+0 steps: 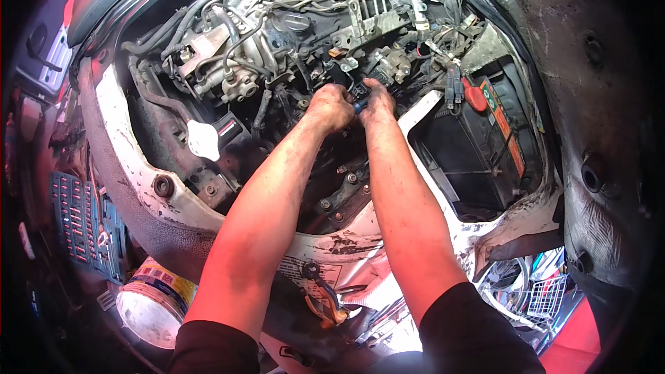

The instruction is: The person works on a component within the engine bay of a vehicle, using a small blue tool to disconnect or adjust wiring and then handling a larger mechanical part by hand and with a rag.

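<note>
Eng. bay (121, 121): uncovered; white rim scuffed. Engine (298, 25): far side of bay, hoses & wiring exposed. Batt. (460, 156): black, RH side of bay. Tool case (86, 225): blue, outside bay, LH side. Bucket (147, 310): white, near tool case. Pliers (325, 307): orange-handled, nr. front edge, between the person's forearms.

L hand (331, 106): fingers curled, tips hidden; cannot tell what, if anything, is held. R hand (379, 100): just beside L hand, fingers bent at blue part; grip cannot be confirmed. Red cover (474, 97): at batt. top end. Conn. (359, 89): dark, between both hands, nr. bay ctr. Blue part (359, 107): small, just below conn., mostly hidden.
</note>
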`<state>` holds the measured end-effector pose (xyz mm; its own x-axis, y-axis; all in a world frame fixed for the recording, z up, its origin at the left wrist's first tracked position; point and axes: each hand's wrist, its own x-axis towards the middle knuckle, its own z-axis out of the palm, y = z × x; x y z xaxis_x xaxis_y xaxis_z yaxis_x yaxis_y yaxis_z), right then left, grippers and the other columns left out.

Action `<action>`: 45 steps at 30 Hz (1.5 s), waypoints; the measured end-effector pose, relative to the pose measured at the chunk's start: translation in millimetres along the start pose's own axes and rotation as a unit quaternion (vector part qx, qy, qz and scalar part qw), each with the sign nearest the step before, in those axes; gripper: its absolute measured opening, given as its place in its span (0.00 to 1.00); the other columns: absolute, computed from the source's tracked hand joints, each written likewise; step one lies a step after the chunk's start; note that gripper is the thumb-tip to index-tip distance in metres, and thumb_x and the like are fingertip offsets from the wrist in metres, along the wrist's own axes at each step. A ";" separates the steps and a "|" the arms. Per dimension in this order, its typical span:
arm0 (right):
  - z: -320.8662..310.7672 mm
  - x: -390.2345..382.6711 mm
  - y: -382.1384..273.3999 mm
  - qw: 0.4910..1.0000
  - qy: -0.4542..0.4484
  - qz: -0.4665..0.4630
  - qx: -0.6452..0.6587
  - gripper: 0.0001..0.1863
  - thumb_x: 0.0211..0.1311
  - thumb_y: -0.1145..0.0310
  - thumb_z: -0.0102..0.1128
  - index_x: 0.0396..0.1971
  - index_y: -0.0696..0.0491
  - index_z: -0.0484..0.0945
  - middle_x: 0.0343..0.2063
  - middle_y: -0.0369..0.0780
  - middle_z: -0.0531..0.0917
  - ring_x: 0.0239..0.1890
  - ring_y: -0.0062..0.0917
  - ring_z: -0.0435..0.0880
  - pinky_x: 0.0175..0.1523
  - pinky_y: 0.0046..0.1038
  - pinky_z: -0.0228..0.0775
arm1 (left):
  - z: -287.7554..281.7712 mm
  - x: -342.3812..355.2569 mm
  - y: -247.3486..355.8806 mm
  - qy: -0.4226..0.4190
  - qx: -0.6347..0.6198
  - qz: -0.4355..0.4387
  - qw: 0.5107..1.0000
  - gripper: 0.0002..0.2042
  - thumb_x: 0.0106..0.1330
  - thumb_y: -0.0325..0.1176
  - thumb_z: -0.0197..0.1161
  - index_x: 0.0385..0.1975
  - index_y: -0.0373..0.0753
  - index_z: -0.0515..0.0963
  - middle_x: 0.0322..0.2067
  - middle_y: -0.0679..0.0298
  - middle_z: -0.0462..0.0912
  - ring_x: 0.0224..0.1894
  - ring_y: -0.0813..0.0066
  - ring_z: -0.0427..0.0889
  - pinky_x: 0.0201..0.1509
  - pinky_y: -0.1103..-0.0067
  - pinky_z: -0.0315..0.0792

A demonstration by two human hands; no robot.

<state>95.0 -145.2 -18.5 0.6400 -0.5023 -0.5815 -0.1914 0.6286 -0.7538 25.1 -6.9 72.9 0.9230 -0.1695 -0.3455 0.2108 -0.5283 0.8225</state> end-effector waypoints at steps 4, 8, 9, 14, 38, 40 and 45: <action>-0.8 4.2 0.7 0.999 0.025 -0.007 -0.020 0.12 0.47 0.78 0.63 0.33 0.59 0.73 0.30 0.42 0.79 0.27 0.34 0.80 0.32 0.38 0.75 | -1.3 0.8 3.1 -0.035 -0.075 -0.042 0.996 0.22 0.45 0.30 0.70 0.44 0.37 0.79 0.39 0.54 0.83 0.44 0.67 0.81 0.49 0.74 0.73; 4.9 -13.3 -0.3 0.998 0.042 -0.037 -0.017 0.14 0.46 0.78 0.64 0.34 0.60 0.72 0.31 0.43 0.78 0.26 0.34 0.79 0.31 0.38 0.74 | -1.6 -2.8 -1.5 -0.024 -0.048 0.011 0.999 0.23 0.44 0.32 0.71 0.44 0.36 0.78 0.38 0.54 0.83 0.42 0.67 0.82 0.47 0.74 0.73; 5.2 -17.1 -2.0 0.999 0.034 -0.014 -0.014 0.15 0.45 0.78 0.65 0.34 0.61 0.72 0.32 0.43 0.78 0.26 0.34 0.79 0.31 0.38 0.74 | -1.7 -3.3 -1.7 -0.023 -0.046 0.011 0.999 0.23 0.44 0.32 0.71 0.44 0.36 0.78 0.38 0.54 0.83 0.42 0.67 0.82 0.47 0.74 0.73; -2.5 -0.6 0.2 0.998 0.051 -0.026 -0.036 0.18 0.44 0.78 0.66 0.37 0.63 0.72 0.34 0.45 0.78 0.26 0.34 0.78 0.31 0.39 0.75 | -4.9 -3.6 5.5 -0.034 -0.025 -0.042 0.998 0.24 0.43 0.32 0.71 0.44 0.35 0.77 0.40 0.55 0.82 0.43 0.65 0.81 0.47 0.74 0.73; 2.3 -17.2 -4.7 1.000 -0.010 0.000 -0.002 0.14 0.47 0.78 0.63 0.36 0.61 0.72 0.34 0.45 0.79 0.31 0.36 0.81 0.36 0.42 0.77 | 5.5 3.7 -4.2 0.052 0.076 0.039 0.995 0.14 0.49 0.30 0.66 0.37 0.35 0.80 0.36 0.54 0.83 0.41 0.67 0.81 0.44 0.72 0.73; 1.9 -20.1 -6.9 1.000 -0.028 -0.003 0.009 0.13 0.49 0.78 0.62 0.35 0.61 0.72 0.31 0.44 0.79 0.28 0.36 0.81 0.33 0.41 0.78 | 1.8 7.0 -3.4 0.021 0.053 0.009 0.998 0.15 0.48 0.31 0.67 0.37 0.35 0.79 0.35 0.53 0.83 0.40 0.67 0.81 0.44 0.72 0.73; -1.4 -6.1 -5.3 0.999 -0.033 -0.020 0.007 0.14 0.48 0.77 0.63 0.36 0.60 0.71 0.31 0.44 0.78 0.29 0.35 0.81 0.32 0.40 0.77 | 2.3 9.7 -0.1 -0.026 0.007 0.000 1.000 0.15 0.53 0.32 0.61 0.39 0.33 0.79 0.40 0.45 0.81 0.46 0.56 0.80 0.50 0.69 0.74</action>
<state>91.1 -146.3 -11.4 0.6947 -0.4866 -0.5298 -0.1547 0.6182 -0.7707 33.3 -10.4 68.5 0.9046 -0.2127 -0.3694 0.2060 -0.5405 0.8157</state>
